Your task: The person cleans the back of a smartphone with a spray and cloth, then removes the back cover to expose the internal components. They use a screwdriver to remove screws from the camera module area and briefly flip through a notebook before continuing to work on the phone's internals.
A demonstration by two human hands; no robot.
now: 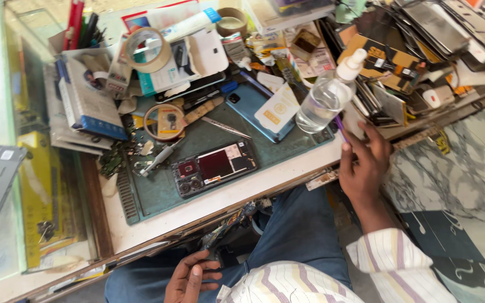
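Left hand nearest, resting spread on lap, empty. Right hand at 3 o'clock, fingers pinching purple tool beside clear spray bottle. Opened phone lies on green mat at counter centre, back off, reassembly undone.

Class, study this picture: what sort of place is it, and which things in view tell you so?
Probably a phone repair bench: an opened phone lies on a green work mat, beside a screwdriver, tweezers and tape rolls.

clear spray bottle, white nozzle, tilted, at the mat's right edge
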